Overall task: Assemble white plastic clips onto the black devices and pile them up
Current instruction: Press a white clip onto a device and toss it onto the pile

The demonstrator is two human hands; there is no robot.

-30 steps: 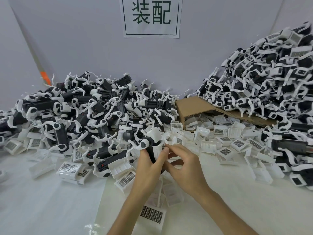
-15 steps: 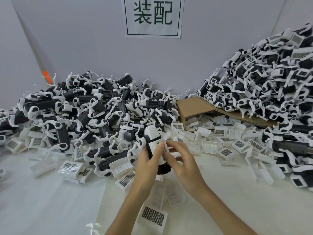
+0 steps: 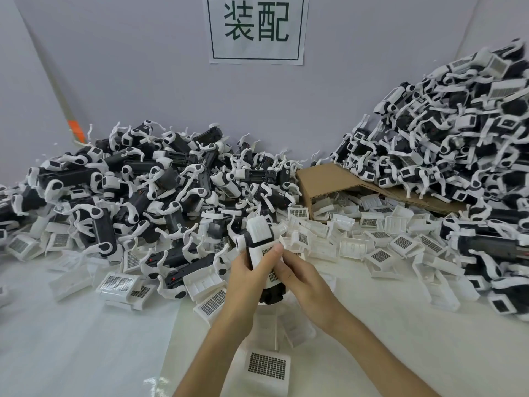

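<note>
Pale grey wall (image 3: 128,67) closes off the back of the workspace, with a white paper sign (image 3: 256,27) bearing two large dark characters fixed high on it and a small orange mark (image 3: 76,130) along the left corner seam. Below, the white bench (image 3: 71,339) is crowded.

On the left half lies a broad heap of black devices (image 3: 128,190) with white curved arms sticking out every way. A taller heap of the same kind (image 3: 458,138) rises against the right side, climbing well above the other. Between the two heaps a folded piece of brown cardboard (image 3: 329,179) lies partly under the right one. Loose white clips (image 3: 372,242), many with a dark gridded label, are strewn in front of the cardboard and along the foot of both heaps. One more labelled clip (image 3: 267,366) lies near the front edge, between the person's forearms.

Both hands meet just above the bench, in front of the left heap. The left hand (image 3: 249,282) has its grip wrapped round a black device (image 3: 270,296), held roughly upright with its white head uppermost and its dark lower end showing under the palm. Its thumb lies across a white clip (image 3: 270,275) seated on the device's face. The right hand (image 3: 306,287) comes in from the right, its grip curled against the clip's right edge; the fingertips are hidden behind the left thumb, so I cannot see just where they press.
</note>
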